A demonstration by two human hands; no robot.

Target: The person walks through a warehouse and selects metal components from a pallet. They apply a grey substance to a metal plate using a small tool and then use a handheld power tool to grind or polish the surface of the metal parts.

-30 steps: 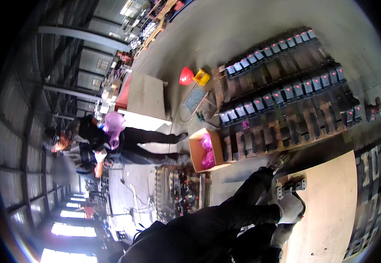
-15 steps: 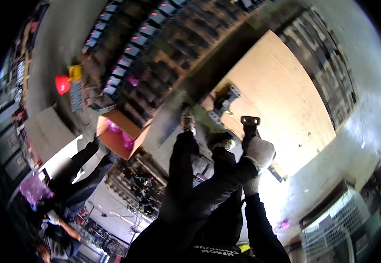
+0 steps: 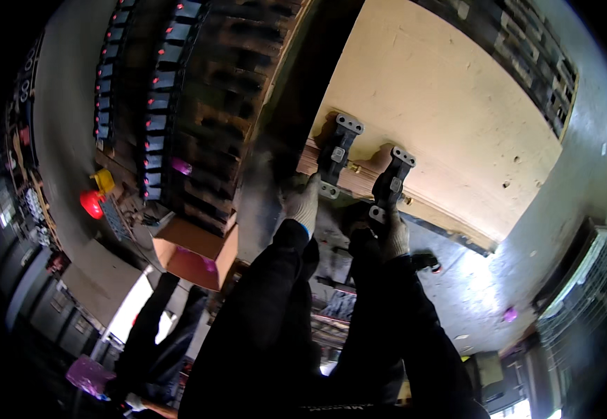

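Two black metal parts with drilled grey end plates and brass fittings lie side by side at the near edge of a pale wooden board (image 3: 436,91). My left hand (image 3: 302,207), in a whitish knit glove, is at the near end of the left metal part (image 3: 334,155), its fingers against the side; some fingers are hidden. My right hand (image 3: 396,236), gloved too, is closed round the near end of the right metal part (image 3: 393,180). Both near ends reach the board's edge.
Left stands an open cardboard box (image 3: 195,255) with pink wrap inside. Beyond it, rows of blue-grey parts (image 3: 155,122) stand by a wooden pallet (image 3: 227,105). Another person's legs (image 3: 150,321) show at lower left. A wire mesh cage (image 3: 583,286) is at right.
The right metal part, raised upright in my hands before, now lies at the board's edge beside the other. My left hand has moved left to the left part. The view has turned and moved closer.
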